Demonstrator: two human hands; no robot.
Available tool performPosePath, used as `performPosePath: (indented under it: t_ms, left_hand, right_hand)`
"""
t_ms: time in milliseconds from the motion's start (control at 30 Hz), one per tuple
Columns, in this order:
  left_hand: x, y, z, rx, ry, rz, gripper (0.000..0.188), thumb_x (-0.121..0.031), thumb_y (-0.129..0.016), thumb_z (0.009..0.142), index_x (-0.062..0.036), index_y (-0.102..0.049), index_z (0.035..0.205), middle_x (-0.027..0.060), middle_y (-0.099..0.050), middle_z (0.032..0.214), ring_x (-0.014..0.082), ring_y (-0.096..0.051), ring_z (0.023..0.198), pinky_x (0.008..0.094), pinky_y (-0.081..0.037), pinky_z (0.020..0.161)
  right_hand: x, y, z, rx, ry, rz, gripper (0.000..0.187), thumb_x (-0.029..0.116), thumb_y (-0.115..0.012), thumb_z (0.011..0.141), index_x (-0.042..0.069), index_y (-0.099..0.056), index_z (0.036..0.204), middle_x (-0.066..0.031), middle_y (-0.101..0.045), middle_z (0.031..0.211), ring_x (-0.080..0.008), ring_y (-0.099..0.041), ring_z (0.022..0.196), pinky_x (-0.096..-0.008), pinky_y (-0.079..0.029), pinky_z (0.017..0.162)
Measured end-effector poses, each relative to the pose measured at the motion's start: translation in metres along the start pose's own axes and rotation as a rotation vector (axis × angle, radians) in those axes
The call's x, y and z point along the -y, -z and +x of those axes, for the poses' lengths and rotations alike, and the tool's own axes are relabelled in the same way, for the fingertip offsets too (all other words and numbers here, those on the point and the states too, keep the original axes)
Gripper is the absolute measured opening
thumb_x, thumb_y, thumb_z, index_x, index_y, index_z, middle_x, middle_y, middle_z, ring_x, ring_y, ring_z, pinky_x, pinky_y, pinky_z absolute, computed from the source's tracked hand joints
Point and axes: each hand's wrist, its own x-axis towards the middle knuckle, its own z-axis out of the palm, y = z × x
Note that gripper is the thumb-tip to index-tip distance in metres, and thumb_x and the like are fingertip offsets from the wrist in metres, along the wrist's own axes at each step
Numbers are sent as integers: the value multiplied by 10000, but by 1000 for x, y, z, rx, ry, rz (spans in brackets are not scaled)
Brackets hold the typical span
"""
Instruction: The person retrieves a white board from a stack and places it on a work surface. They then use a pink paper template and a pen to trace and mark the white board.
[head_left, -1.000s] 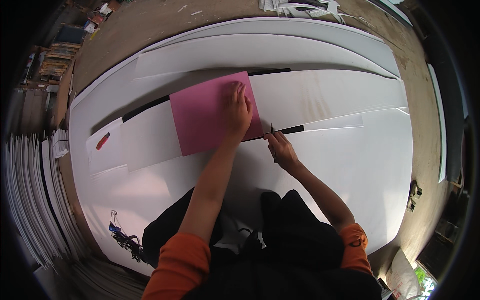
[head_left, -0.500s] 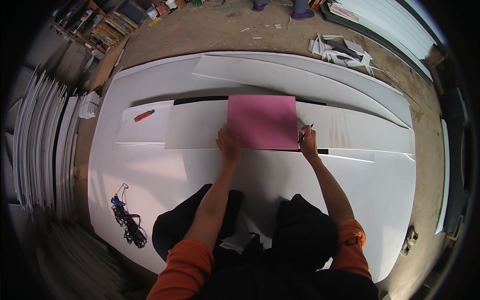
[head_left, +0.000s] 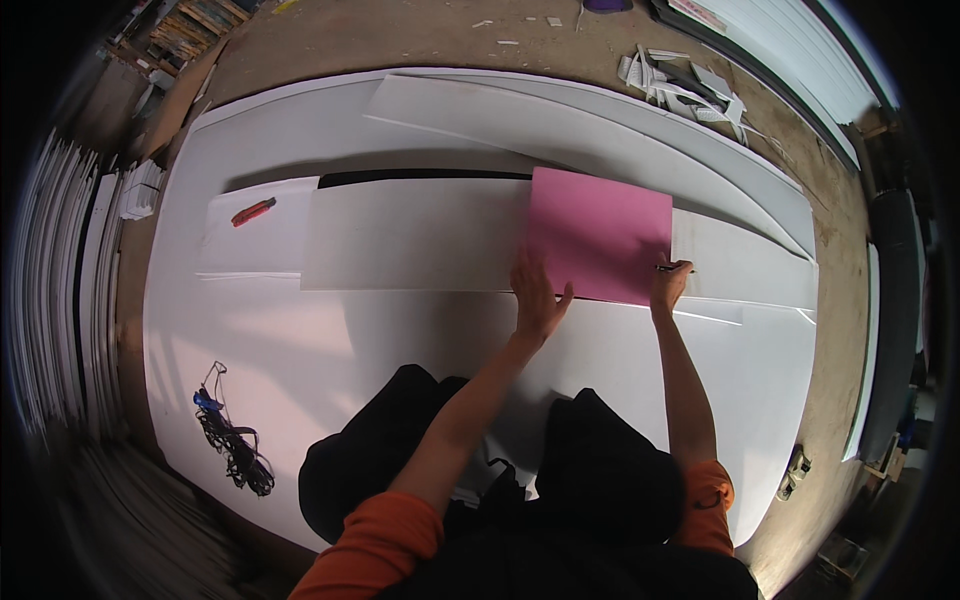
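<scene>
A pink rectangular sheet (head_left: 600,235) lies slightly tilted across a long white board strip (head_left: 415,235). My left hand (head_left: 538,305) rests at the sheet's lower left corner, its fingers spread and its thumb apart. At the sheet's lower right edge, my right hand (head_left: 669,288) is closed around a dark pen (head_left: 672,267), which points left over the pink surface. Behind the white strip shows a narrow black strip (head_left: 420,177). Its left end adjoins a white piece (head_left: 255,245) with a red utility knife (head_left: 254,212) on it.
Everything lies on a large white board (head_left: 300,400), where I kneel. A bundle of black cord (head_left: 235,445) is at the left. Another long white strip (head_left: 480,115) lies at the back. Stacked panels (head_left: 70,290) stand far left; offcuts (head_left: 690,90) lie on the floor back right.
The pink sheet has moved right along the white strip and tilted slightly. Both hands have shifted right with it, the pen still in the right one. The head view has shifted too.
</scene>
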Motion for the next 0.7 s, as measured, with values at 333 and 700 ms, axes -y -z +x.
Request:
performPosePath:
  t_ms: [333, 700]
  left_hand:
    - [9, -25, 81, 360, -347, 175, 836, -511, -634, 672, -51, -265, 1265, 205, -163, 1335, 368, -123, 1271, 520, -119, 1028]
    - [47, -39, 159, 71, -491, 356, 674, -492, -686, 624, -2, -460, 1029, 151, -381, 1062, 292, -368, 982, 430, -334, 864]
  right_hand:
    - [-76, 88, 60, -140, -234, -206, 517, 474, -617, 743, 26, -379, 846, -179, -537, 744, -338, -524, 688, -399, -423, 665]
    - [-73, 86, 69, -100, -101, -116, 458, 399, -625, 774, 41, -340, 796, -91, -451, 658, -244, -451, 580, -331, -426, 630]
